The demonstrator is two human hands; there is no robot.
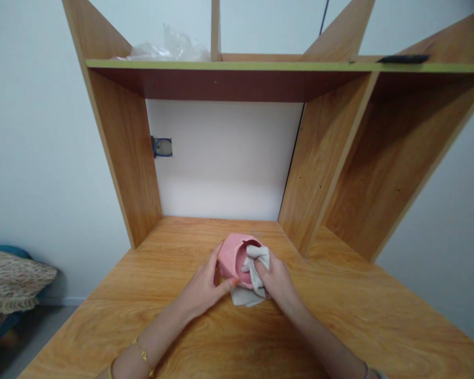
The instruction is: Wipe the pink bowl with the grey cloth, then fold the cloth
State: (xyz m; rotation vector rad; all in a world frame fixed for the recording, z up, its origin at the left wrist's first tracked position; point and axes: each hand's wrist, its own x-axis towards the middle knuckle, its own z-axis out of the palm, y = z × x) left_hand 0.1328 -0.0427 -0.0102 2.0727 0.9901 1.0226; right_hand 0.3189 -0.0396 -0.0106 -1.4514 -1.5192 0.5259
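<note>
A pink, faceted, hollow pot-like container [230, 252] is tilted on the wooden desk, its opening turned toward the right. My left hand [205, 284] grips it from the left, thumb along the near rim and fingers around the far side. A light grey cloth [256, 260] is bunched in my right hand [276, 279], which is closed on it at the opening. Part of the cloth reaches into the container, and another part hangs below onto the desk. The fingertips of my right hand are partly hidden by the cloth.
The wooden desk [174, 331] carries a shelf unit, with upright panels [122, 158] at left and right. Clear plastic wrapping [169, 47] and a dark flat object [403, 59] lie on the upper shelf. An uncovered wall box [163, 147] shows at the back. A fringed woven cover [16, 281] is at lower left.
</note>
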